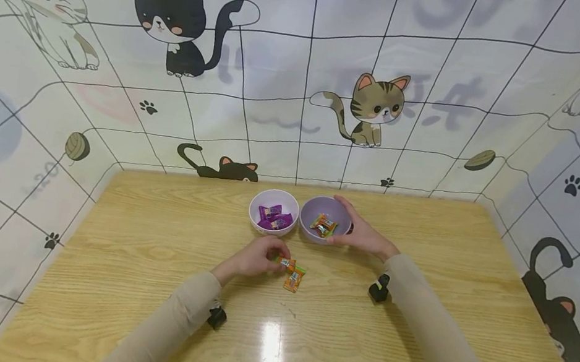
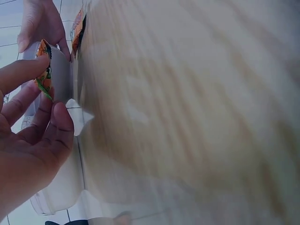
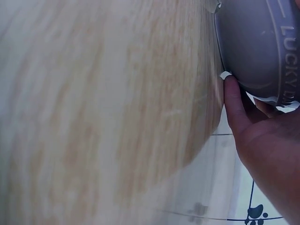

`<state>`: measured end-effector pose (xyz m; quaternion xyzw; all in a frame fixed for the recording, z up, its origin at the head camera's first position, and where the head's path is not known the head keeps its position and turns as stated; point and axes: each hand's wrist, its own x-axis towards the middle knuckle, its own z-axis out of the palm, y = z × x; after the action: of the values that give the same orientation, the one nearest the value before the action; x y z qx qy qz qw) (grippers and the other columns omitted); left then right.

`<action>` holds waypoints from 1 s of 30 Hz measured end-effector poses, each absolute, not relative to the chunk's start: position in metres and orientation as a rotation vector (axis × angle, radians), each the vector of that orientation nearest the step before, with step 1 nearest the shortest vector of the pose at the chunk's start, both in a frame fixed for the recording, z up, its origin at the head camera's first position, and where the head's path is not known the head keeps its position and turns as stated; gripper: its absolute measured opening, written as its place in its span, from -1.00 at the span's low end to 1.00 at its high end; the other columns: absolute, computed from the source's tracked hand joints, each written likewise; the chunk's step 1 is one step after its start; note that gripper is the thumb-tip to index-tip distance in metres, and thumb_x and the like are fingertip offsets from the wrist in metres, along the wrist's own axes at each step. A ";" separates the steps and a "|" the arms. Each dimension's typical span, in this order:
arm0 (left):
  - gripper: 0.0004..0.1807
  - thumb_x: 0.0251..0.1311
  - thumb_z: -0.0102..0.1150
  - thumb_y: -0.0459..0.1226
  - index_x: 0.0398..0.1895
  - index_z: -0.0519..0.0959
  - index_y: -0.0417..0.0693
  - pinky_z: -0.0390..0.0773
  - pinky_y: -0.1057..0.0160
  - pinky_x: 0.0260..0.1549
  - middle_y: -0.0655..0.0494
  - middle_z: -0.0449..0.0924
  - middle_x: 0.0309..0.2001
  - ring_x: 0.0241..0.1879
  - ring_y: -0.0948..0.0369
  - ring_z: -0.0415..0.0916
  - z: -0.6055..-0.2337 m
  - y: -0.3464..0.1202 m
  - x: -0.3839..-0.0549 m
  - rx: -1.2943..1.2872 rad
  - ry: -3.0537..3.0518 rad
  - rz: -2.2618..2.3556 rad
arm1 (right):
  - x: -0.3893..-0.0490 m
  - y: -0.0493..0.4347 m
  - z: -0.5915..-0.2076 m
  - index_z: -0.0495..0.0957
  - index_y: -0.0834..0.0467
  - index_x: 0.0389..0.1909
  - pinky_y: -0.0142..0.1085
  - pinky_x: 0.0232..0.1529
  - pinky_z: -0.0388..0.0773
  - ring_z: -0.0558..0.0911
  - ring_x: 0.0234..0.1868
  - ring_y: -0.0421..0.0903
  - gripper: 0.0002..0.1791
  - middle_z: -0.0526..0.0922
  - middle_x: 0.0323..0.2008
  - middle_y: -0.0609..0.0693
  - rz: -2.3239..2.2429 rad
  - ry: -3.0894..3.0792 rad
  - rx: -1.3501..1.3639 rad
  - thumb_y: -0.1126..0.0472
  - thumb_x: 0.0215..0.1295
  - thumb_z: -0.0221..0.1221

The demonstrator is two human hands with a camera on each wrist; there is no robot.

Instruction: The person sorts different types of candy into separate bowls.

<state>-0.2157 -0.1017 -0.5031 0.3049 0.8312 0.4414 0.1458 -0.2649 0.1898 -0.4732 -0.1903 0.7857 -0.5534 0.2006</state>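
Note:
My left hand [image 1: 258, 256] pinches a small orange wrapped candy [image 1: 286, 263] between thumb and fingers, low over the table in front of the bowls. In the left wrist view this candy [image 2: 44, 77] stands on edge at the fingertips. Another orange wrapped candy [image 1: 294, 280] lies on the wood just beside it. My right hand [image 1: 364, 236] holds the purple bowl [image 1: 311, 208] at its right side, with fingers at the far rim and the thumb at the near side. Inside that bowl are several orange candies [image 1: 324, 225]. Raised lettering shows on the bowl wall [image 3: 253, 42] in the right wrist view.
Left of the purple bowl, close against it, stands a white bowl [image 1: 258, 196] with purple-wrapped candies [image 1: 275, 219]. Both bowls are near the back edge of the wooden table [image 1: 158, 236]. Behind rises a cat-patterned wall covering [image 1: 281, 92].

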 end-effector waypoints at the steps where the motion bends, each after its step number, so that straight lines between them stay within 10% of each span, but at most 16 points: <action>1: -0.78 0.04 0.36 -0.46 -0.22 0.61 -0.20 0.50 0.30 -0.18 0.10 0.56 -0.23 -0.24 0.26 0.46 -0.502 -0.102 -0.215 0.875 2.392 1.270 | -0.265 0.190 -0.473 -0.19 -0.08 0.54 0.13 0.22 0.21 0.14 0.33 0.27 0.16 0.02 0.38 0.31 -1.545 2.195 -0.530 0.26 0.09 0.40; 30: -0.83 0.13 0.29 -0.45 -0.20 0.62 -0.21 0.57 0.23 -0.19 0.04 0.57 -0.20 -0.15 0.14 0.50 -0.462 -0.075 -0.221 0.921 2.451 1.427 | -0.279 0.196 -0.503 -0.20 -0.09 0.54 0.11 0.18 0.28 0.18 0.29 0.24 0.17 0.06 0.35 0.26 -1.569 2.216 -0.568 0.20 0.07 0.42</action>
<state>-0.2207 -0.0750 -0.4621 0.3077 0.8194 0.4770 0.0797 -0.2788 0.1959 -0.5032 -0.2012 0.7853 -0.5561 0.1830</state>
